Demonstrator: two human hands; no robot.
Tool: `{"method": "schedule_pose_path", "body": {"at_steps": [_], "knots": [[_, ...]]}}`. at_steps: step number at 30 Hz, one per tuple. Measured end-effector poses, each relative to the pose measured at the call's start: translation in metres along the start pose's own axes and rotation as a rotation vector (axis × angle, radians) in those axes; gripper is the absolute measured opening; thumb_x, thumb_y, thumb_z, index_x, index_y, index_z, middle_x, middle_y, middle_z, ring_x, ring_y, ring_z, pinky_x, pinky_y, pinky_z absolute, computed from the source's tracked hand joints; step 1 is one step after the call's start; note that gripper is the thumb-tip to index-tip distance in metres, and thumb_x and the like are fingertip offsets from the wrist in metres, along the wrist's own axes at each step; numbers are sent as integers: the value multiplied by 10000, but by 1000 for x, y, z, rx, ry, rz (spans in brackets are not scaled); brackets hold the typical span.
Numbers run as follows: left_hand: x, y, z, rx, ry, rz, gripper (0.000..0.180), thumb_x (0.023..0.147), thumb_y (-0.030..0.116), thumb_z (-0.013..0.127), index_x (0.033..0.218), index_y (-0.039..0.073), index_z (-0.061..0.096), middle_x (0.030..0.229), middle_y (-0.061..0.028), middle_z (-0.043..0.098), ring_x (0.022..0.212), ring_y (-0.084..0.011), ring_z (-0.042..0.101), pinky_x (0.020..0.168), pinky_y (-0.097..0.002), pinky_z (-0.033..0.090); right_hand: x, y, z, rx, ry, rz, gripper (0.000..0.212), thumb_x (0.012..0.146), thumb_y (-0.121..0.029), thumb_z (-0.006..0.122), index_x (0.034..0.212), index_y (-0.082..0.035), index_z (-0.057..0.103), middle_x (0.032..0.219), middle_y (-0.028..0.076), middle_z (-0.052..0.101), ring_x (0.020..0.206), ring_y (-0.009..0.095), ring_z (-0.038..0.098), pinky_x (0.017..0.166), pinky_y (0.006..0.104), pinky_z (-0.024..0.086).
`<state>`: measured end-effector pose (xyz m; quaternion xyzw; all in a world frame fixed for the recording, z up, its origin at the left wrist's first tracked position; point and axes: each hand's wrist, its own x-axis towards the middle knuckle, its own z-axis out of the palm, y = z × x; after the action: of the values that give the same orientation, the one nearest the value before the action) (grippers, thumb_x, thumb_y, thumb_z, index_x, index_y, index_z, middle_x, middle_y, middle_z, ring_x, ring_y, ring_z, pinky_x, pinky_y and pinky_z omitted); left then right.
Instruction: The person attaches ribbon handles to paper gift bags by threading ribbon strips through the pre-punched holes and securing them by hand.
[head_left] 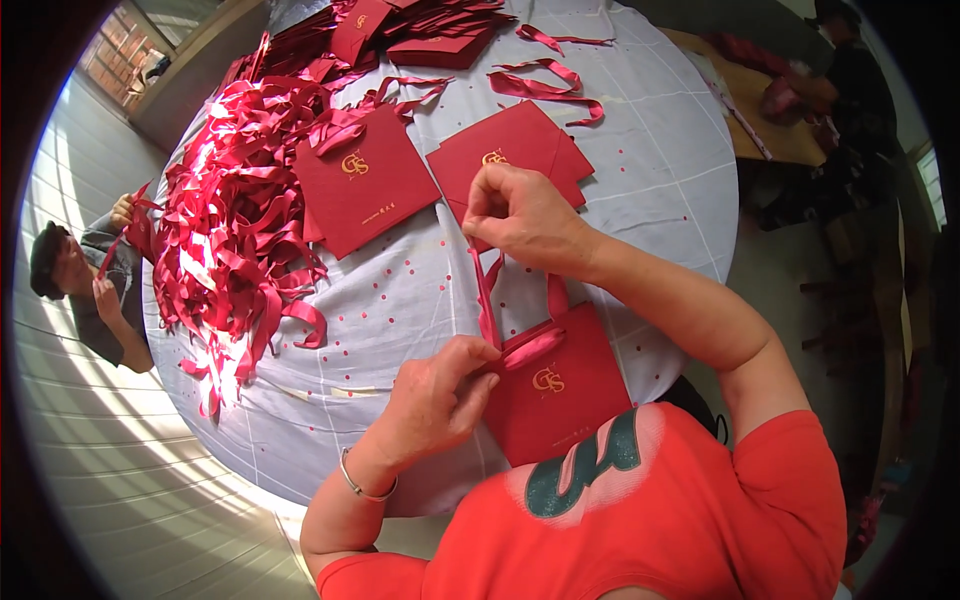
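A small red paper bag (560, 395) with a gold emblem rests close against my body at the table's near edge. A pink-red ribbon (486, 300) runs up from its top edge, and a second strand rises nearby to its right. My right hand (525, 220) is raised above the bag, thumb and forefinger pinched on the ribbon's upper end. At the bag's upper left corner, my left hand (435, 395) has its fingers curled in, closed on the corner beside the ribbon. What lies under those fingertips is partly hidden.
Left on the round, cloth-covered table (370, 350) lies a big heap of red ribbons (235, 200). Flat red bags (365, 180) lie ahead, with a stack (440, 45) behind. Loose ribbons (545, 85) and red dots are scattered. Another person (90, 280) handles ribbon at left; one more stands far right.
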<state>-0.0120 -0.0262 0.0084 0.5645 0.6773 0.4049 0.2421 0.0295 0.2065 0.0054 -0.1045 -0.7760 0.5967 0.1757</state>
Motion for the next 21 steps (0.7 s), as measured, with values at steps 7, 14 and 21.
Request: {"method": "schedule_pose_path", "body": {"at_steps": [7,14,21], "knots": [[3,-4,1,-6,-26,34,234,847,38,665,1060,51,568,877,-132,676,735,-332,676,619,-375,523,3,20,-3,39,11,44,170,832,33,671,839,-29,513,817,27,619,751,73,613,682,231,524],[3,-2,6,26,22,-35,212,848,30,662,1048,35,591,863,-160,683,765,-321,689,655,-361,537,-14,8,-22,-198,179,-88,148,891,-81,668,1011,-11,617,911,21,671,753,58,602,700,233,519],[0,-14,19,-168,131,-205,173,875,-1,667,1043,-14,623,859,-48,691,698,-74,618,633,-225,498,-63,-8,-49,-242,25,71,99,899,-93,677,922,3,676,771,-11,633,683,41,533,617,218,454]]}}
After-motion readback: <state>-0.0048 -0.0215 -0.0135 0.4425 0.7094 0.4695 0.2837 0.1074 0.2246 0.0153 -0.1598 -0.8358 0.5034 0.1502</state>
